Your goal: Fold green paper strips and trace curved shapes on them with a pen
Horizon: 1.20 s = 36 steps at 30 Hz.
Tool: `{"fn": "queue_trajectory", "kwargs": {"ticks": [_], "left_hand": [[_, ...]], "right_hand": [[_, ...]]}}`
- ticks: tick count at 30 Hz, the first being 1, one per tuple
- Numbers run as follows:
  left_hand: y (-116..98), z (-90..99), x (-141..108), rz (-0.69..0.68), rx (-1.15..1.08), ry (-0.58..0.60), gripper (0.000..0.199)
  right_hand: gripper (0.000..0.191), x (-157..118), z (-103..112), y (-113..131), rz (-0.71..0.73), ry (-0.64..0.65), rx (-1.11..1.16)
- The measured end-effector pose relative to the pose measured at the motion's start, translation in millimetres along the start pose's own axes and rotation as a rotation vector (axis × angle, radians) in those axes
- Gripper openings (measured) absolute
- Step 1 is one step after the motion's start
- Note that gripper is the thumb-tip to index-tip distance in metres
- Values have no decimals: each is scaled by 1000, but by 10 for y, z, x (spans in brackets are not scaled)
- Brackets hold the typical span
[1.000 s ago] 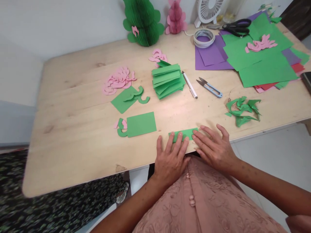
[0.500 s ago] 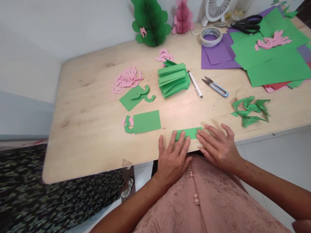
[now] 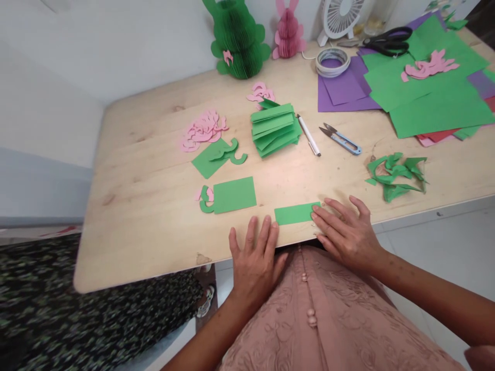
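A narrow green paper strip (image 3: 294,214) lies flat by the table's front edge. My right hand (image 3: 348,229) rests fingertips on its right end, fingers stretched out. Just beyond the strip's left end, my left hand (image 3: 255,257) lies open on the wood, fingers spread, its forefinger beside the strip's corner. Left of the strip is a green paper rectangle (image 3: 234,195), with small curved green and pink cut-outs (image 3: 206,198) at its side. Behind sits a stack of folded green paper (image 3: 274,129). Crumpled green scraps (image 3: 398,175) lie to the right of my right hand.
A white pen (image 3: 309,136) and blue thread snips (image 3: 342,139) lie mid-table. Pink cut-outs (image 3: 204,129) are at left. Tape rolls (image 3: 332,63), black scissors (image 3: 389,41), coloured sheets (image 3: 436,111), a fan (image 3: 341,18) and honeycomb paper figures (image 3: 240,46) stand at the back. A person's patterned garment (image 3: 96,319) shows lower left.
My left hand has slid left off the green strip, uncovering its left end. My right hand has stayed on the right end. The view has shifted slightly.
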<state>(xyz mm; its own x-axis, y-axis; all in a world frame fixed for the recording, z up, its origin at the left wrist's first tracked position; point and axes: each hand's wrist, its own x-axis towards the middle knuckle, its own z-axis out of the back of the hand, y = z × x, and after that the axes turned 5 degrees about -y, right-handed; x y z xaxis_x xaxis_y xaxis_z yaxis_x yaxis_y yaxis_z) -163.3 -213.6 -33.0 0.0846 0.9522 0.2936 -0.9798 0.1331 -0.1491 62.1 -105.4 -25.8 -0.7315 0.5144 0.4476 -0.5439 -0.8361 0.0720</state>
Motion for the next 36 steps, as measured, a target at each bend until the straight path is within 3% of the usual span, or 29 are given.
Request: {"fn": "queue_trajectory", "kwargs": {"ticks": [6, 15, 20, 25, 36], "left_hand": [[-16, 42, 107, -6, -104, -28, 55], [15, 9, 282, -61, -121, 48, 56], [18, 37, 308, -37, -216, -31, 40], [85, 23, 488, -27, -326, -109, 30], [252, 76, 676, -436, -98, -65, 20]], "right_hand": [[33, -14, -22, 16, -38, -12, 71], [31, 124, 26, 53, -132, -37, 132], [25, 215, -27, -18, -90, -45, 118], [17, 333, -45, -118, -17, -96, 111], [23, 392, 2, -111, 67, -36, 133]]}}
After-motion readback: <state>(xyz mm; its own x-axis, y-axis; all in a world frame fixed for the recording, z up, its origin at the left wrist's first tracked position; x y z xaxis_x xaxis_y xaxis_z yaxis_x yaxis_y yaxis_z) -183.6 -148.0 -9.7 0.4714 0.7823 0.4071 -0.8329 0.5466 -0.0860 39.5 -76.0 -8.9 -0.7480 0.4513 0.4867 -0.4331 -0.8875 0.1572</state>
